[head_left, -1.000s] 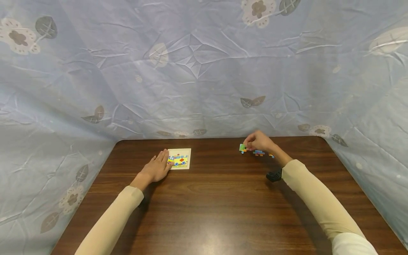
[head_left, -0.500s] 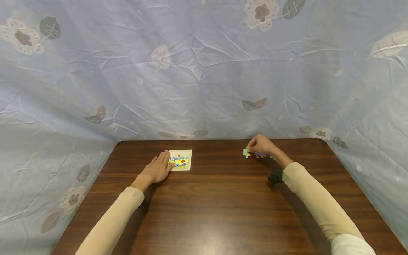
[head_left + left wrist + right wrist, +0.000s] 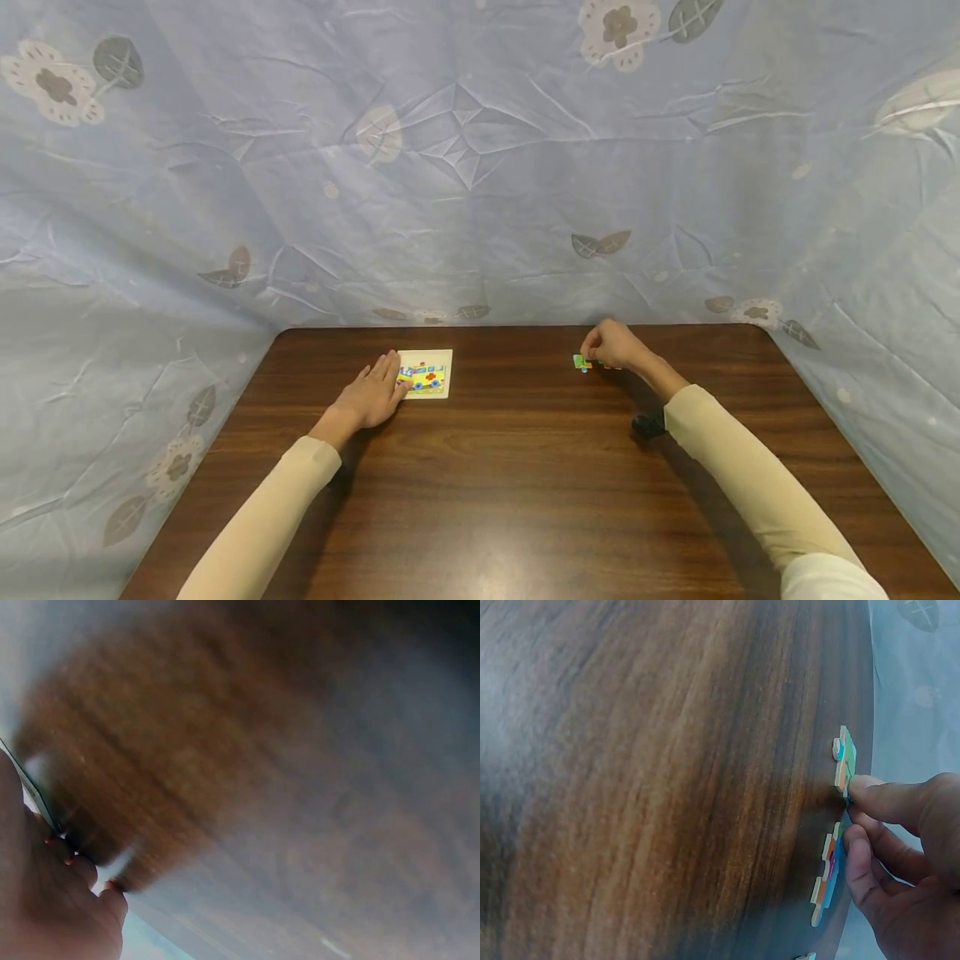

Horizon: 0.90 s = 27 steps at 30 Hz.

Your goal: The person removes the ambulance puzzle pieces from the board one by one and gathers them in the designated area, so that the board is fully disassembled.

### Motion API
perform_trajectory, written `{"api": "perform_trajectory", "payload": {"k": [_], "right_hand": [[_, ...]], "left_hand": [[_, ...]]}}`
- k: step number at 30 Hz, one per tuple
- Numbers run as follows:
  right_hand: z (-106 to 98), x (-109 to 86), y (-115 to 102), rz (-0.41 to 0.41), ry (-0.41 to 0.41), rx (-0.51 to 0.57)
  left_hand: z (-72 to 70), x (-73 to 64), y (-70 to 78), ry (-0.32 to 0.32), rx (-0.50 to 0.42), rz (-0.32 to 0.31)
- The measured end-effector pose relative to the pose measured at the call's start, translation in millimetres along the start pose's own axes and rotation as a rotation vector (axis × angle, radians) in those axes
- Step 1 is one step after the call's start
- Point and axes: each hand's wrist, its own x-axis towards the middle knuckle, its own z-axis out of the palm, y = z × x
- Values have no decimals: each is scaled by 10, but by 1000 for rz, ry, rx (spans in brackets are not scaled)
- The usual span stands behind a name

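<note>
My left hand lies flat with straight fingers over the left side of a white-bordered puzzle board, which shows a yellow ambulance picture. At the back right of the table, my right hand pinches the edge of a green and orange puzzle piece between thumb and fingers. The right wrist view shows that green piece low at the table surface. Just below the fingertips there lies a blue, purple and orange puzzle piece. The left wrist view is blurred, with only the left hand at its corner.
Another puzzle piece barely shows at the bottom of the right wrist view. A small black object is at the right cuff. Behind the brown wooden table hangs a floral grey-blue cloth.
My right hand has come down and slightly right with the green puzzle piece, bringing it close to the other pieces. My left hand stays on the puzzle board.
</note>
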Motion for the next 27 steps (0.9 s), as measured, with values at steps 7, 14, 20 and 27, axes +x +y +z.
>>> {"api": "perform_trajectory", "payload": {"k": [7, 14, 20, 27], "right_hand": [[13, 16, -14, 13, 31, -12], [24, 4, -10, 3, 47, -45], [27, 4, 0, -7, 43, -50], [18, -30, -35, -11, 60, -29]], "left_hand": [[-9, 13, -8, -8, -3, -3], [15, 27, -8, -13, -15, -4], [49, 48, -29, -13, -27, -1], [37, 40, -21, -16, -26, -8]]}}
